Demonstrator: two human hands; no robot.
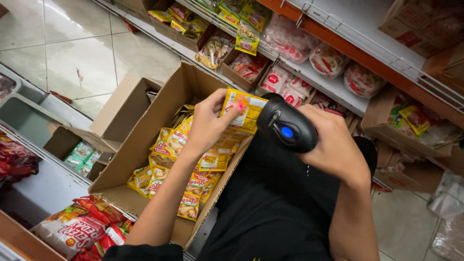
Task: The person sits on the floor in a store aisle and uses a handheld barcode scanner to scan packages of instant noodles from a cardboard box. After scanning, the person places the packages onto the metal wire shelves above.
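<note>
Fingers of the left hand (209, 126) pinch a yellow packet (244, 109) above the cardboard box (145, 140); the right hand (332, 147) grips a black scanner (286, 129) aimed at it.

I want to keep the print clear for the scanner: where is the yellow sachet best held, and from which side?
By its lower left edge, coming from below, as the left hand pinches the flat yellow sachet. That leaves its face open toward the black handheld scanner in the right hand.

Red snack bags (77, 227), smaller carton (123, 108), shelf of packets (333, 87), tiled floor (72, 48).
</note>
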